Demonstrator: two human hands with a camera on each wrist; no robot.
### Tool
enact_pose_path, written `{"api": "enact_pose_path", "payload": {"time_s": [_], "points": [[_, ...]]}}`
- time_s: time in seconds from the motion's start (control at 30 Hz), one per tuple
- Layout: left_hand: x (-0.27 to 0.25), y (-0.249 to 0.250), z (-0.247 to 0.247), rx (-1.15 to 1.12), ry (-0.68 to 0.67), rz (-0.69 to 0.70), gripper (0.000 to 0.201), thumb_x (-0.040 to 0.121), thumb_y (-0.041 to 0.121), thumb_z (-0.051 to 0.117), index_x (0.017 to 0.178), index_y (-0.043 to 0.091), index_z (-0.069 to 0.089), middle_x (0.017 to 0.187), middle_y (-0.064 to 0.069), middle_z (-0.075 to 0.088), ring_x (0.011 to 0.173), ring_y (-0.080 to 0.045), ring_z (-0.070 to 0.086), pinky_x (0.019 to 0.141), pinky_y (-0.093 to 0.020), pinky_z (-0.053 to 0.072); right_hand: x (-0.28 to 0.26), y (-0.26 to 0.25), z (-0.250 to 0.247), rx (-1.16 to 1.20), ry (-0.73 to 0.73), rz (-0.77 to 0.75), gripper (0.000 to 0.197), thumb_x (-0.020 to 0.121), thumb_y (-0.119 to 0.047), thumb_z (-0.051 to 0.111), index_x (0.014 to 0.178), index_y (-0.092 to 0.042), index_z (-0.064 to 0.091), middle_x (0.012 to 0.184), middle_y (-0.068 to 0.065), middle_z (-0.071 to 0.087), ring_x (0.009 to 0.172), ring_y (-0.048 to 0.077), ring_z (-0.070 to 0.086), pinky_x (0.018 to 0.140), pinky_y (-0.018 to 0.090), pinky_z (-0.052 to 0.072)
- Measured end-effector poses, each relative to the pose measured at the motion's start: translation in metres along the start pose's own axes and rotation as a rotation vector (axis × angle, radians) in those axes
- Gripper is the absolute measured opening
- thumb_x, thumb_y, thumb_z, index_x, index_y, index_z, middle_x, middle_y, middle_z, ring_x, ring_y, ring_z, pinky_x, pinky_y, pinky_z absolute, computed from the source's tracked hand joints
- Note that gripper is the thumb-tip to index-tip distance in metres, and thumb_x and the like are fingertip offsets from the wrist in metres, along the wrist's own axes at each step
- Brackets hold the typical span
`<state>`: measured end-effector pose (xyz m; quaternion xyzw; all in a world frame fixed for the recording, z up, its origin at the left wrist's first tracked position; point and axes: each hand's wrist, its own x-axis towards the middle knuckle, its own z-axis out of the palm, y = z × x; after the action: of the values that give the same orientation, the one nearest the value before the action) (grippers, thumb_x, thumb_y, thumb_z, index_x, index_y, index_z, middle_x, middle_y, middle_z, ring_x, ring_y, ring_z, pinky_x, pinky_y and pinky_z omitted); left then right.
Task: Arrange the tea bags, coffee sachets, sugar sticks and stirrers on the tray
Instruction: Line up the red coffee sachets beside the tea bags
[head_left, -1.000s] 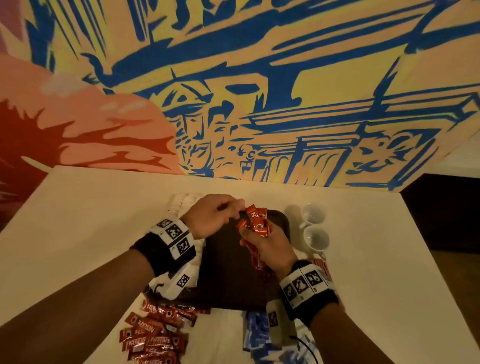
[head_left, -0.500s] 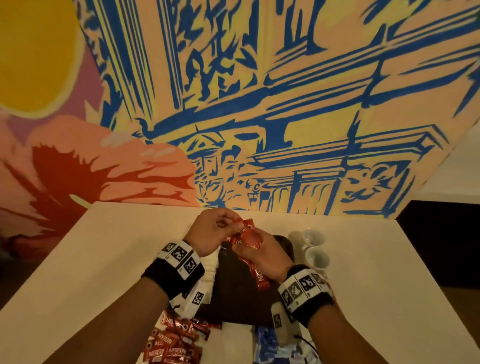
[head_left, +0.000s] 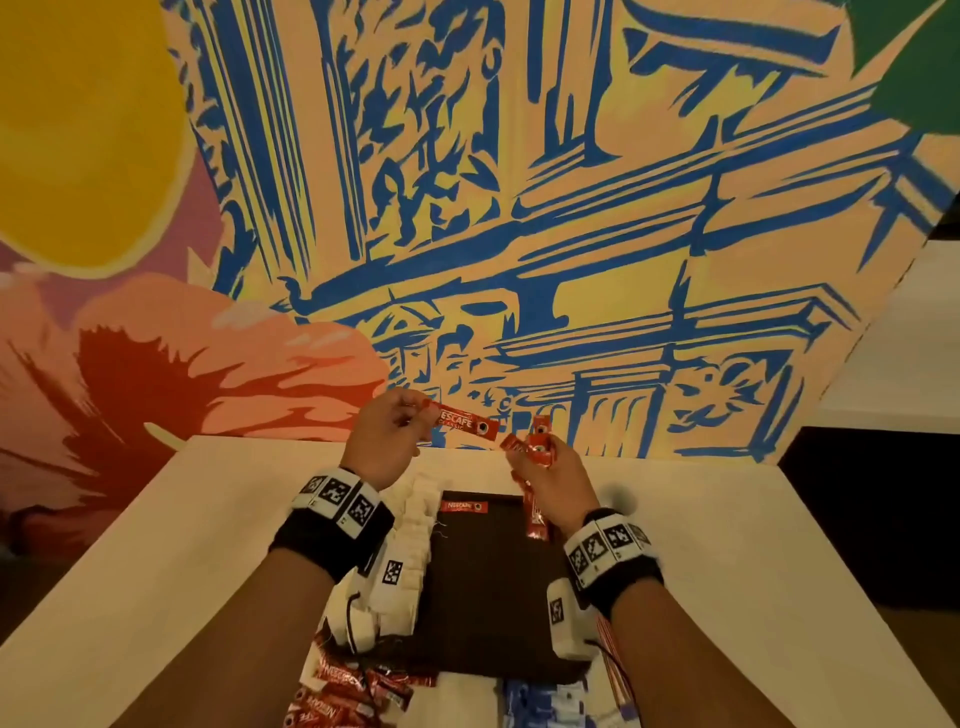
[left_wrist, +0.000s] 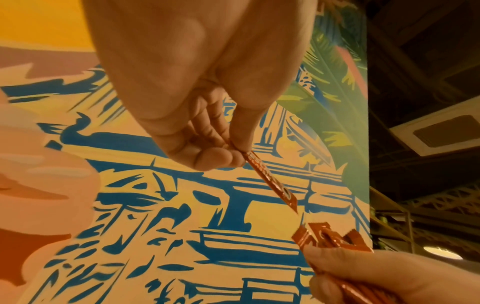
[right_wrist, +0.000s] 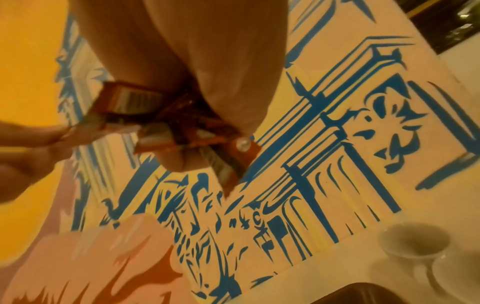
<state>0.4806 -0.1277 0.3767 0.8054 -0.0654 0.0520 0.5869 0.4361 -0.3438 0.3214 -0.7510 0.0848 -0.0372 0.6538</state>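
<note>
One red coffee sachet (head_left: 464, 421) is pinched by the left hand (head_left: 384, 441); a bunch of sachets (head_left: 535, 452) is held in the right hand (head_left: 556, 483) above the tray (head_left: 493, 597).

Painted mural (head_left: 519, 208); two white cups (right_wrist: 415, 244).

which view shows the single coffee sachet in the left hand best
Head view: the single coffee sachet, pinched by the left hand, shows its printed face. Left wrist shows it nearly edge-on; right wrist only a blur.

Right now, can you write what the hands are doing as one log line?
left hand: pinches one coffee sachet | right hand: grips sachet bundle | tray: one sachet laid | both hands raised above tray
</note>
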Motion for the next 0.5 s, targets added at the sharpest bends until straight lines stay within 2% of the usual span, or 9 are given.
{"api": "enact_pose_path", "payload": {"time_s": [0.07, 0.17, 0.3, 0.37, 0.43, 0.5], "points": [[-0.004, -0.001, -0.002, -0.05, 0.009, -0.021, 0.009, 0.095, 0.013, 0.066, 0.104, 0.016, 0.066, 0.08, -0.004, 0.072, 0.067, -0.013, 0.066, 0.059, -0.03, 0.051, 0.003, -0.004, -0.004, 0.074, 0.079, 0.003, 0.023, 0.097, -0.033, 0.066, 0.108, -0.013, 0.064, 0.09, 0.003, 0.075, 0.075, 0.014, 0.068, 0.072, 0.031, 0.051], [-0.015, -0.004, 0.001, -0.132, 0.001, -0.052, 0.017, 0.094, 0.011, 0.067, 0.109, 0.02, 0.07, 0.082, -0.008, 0.073, 0.069, -0.014, 0.067, 0.061, -0.03, 0.052, 0.005, -0.008, -0.005, 0.17, 0.101, 0.009, 0.026, 0.1, -0.034, 0.062, 0.105, -0.009, 0.063, 0.08, 0.003, 0.076, 0.061, 0.014, 0.059, 0.06, 0.031, 0.05], [-0.027, -0.004, 0.011, -0.183, -0.018, -0.096, 0.013, 0.092, 0.009, 0.07, 0.103, 0.014, 0.073, 0.082, -0.005, 0.076, 0.072, -0.016, 0.068, 0.06, -0.026, 0.051, -0.001, -0.007, 0.0, 0.31, 0.102, 0.032, 0.02, 0.102, -0.032, 0.059, 0.101, -0.012, 0.058, 0.071, 0.002, 0.065, 0.061, 0.015, 0.057, 0.059, 0.032, 0.05], [-0.032, -0.004, 0.015, -0.193, -0.027, -0.109, 0.012, 0.091, 0.008, 0.07, 0.103, 0.011, 0.072, 0.081, -0.004, 0.076, 0.071, -0.017, 0.069, 0.06, -0.026, 0.051, -0.008, -0.005, 0.005, 0.404, 0.085, 0.071, 0.018, 0.102, -0.03, 0.059, 0.106, -0.012, 0.056, 0.072, 0.004, 0.06, 0.066, 0.017, 0.063, 0.059, 0.035, 0.057], [-0.036, -0.006, 0.017, -0.178, -0.047, -0.119, 0.013, 0.091, 0.007, 0.069, 0.104, 0.01, 0.071, 0.083, -0.006, 0.076, 0.071, -0.016, 0.068, 0.06, -0.025, 0.052, -0.015, -0.003, 0.008, 0.488, 0.046, 0.12, 0.022, 0.102, -0.031, 0.059, 0.109, -0.011, 0.055, 0.069, 0.004, 0.057, 0.07, 0.022, 0.069, 0.06, 0.041, 0.061], [-0.04, -0.008, 0.018, -0.153, -0.066, -0.123, 0.013, 0.091, 0.007, 0.069, 0.104, 0.01, 0.071, 0.084, -0.008, 0.076, 0.07, -0.014, 0.068, 0.06, -0.023, 0.052, -0.02, 0.001, 0.008, 0.515, -0.011, 0.151, 0.031, 0.098, -0.039, 0.063, 0.109, -0.01, 0.057, 0.068, 0.003, 0.057, 0.062, 0.021, 0.064, 0.057, 0.038, 0.057]]}}
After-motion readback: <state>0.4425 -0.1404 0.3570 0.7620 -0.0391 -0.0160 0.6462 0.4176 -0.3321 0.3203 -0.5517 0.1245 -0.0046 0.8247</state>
